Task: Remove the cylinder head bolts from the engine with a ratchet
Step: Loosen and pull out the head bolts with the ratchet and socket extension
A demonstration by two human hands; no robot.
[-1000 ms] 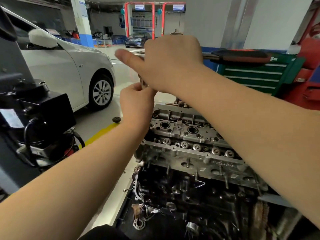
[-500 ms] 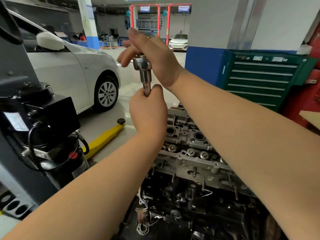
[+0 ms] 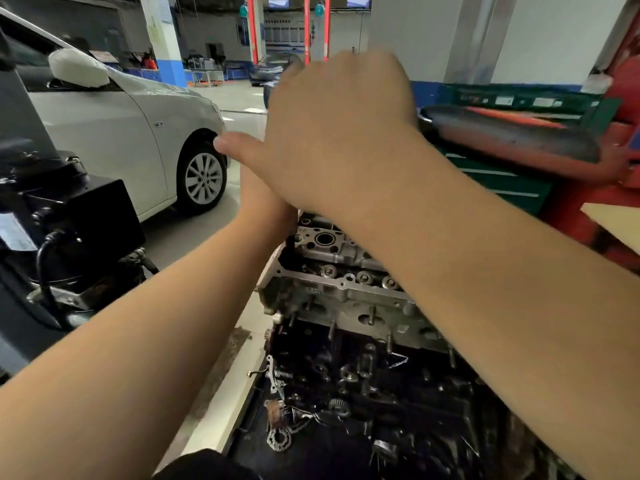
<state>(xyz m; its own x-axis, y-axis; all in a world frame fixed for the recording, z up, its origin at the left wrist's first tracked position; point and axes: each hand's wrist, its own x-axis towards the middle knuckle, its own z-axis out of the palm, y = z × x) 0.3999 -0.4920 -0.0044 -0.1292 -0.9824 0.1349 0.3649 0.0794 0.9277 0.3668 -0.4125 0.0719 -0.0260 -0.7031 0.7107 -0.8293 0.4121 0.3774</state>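
My right hand (image 3: 339,133) lies over the head of the ratchet and grips it, back of the hand up, thumb pointing left. The ratchet's black and orange handle (image 3: 512,133) sticks out to the right, blurred by motion. My left hand (image 3: 266,206) sits just beneath, mostly covered by the right, and holds the extension bar (image 3: 292,242), whose dark shaft drops to the left end of the cylinder head (image 3: 346,282). The engine (image 3: 363,375) stands below my forearms. The bolt under the socket is hidden.
A silver car (image 3: 138,140) is parked at the left, with a black machine (image 3: 69,230) in front of it. A green tool cabinet (image 3: 502,181) and red equipment (image 3: 623,98) stand at the right. A loose chain (image 3: 280,439) lies at the engine's near end.
My right hand has rolled over the ratchet head, and the handle has swung out to the right. The left hand stays on the extension, now hidden under the right hand.
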